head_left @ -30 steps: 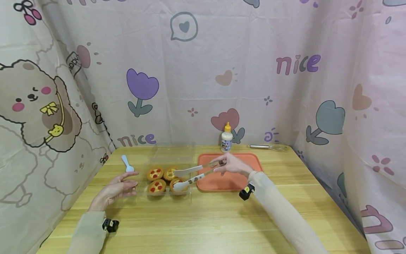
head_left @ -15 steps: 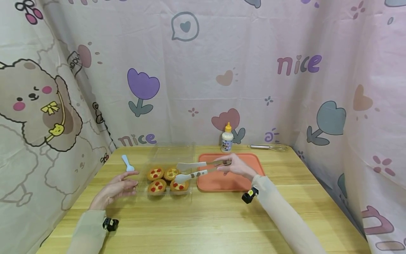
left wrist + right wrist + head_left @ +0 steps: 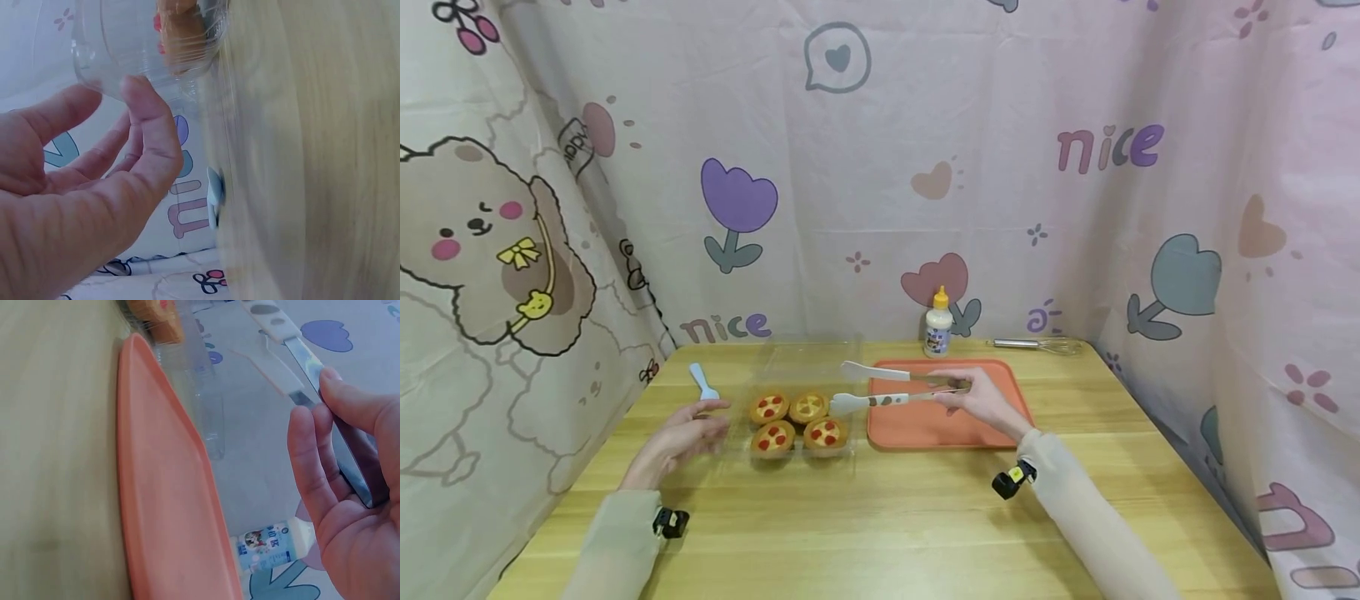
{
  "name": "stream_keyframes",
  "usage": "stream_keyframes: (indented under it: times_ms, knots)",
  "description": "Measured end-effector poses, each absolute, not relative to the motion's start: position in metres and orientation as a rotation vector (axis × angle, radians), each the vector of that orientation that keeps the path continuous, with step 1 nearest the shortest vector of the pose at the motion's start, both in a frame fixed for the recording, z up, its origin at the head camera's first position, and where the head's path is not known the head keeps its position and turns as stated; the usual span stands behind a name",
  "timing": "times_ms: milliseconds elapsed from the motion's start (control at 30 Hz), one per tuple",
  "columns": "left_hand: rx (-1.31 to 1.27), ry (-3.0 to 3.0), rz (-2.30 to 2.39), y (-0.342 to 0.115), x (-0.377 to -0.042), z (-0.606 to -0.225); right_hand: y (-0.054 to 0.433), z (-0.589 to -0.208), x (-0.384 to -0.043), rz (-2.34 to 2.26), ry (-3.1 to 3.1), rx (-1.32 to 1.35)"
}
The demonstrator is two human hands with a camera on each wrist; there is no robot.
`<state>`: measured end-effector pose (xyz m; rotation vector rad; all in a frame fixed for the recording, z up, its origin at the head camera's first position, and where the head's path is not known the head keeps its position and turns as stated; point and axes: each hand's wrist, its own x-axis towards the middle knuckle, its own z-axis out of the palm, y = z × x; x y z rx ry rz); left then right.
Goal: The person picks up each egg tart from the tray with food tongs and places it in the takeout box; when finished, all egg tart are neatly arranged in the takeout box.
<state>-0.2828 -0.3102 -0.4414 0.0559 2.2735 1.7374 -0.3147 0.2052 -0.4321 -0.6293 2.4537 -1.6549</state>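
Observation:
My right hand holds food tongs with white tips and metal arms. Their two arms are spread apart with nothing between them, over the left part of the orange tray. Several small round tarts with red or yellow toppings sit in a clear plastic box, left of the tongs. My left hand is at the box's left side. Seen from the left wrist, thumb and a fingertip pinch the box's edge. In the right wrist view, thumb and fingers grip the tongs' metal arms.
A light blue spoon lies beyond my left hand. Behind the tray stands a white squeeze bottle with a yellow cap, and a whisk lies at the back right. A printed curtain hangs behind the wooden table.
My right hand has drawn the tongs back to the right, off the tarts and over the tray's left edge. The tongs' tips have spread wider. The left hand stays at the box.

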Motion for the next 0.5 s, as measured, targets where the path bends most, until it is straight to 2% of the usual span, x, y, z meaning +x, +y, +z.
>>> stream_keyframes:
  times_ms: [267, 500]
  knots:
    - [0.055, 2.289, 1.767, -0.307, -0.284, -0.443, 0.218, -0.437, -0.303, -1.787, 2.542, -0.533]
    - [0.041, 2.284, 1.784, -0.306, -0.282, -0.442, 0.236, -0.444, -0.296, -1.903, 2.642, -0.306]
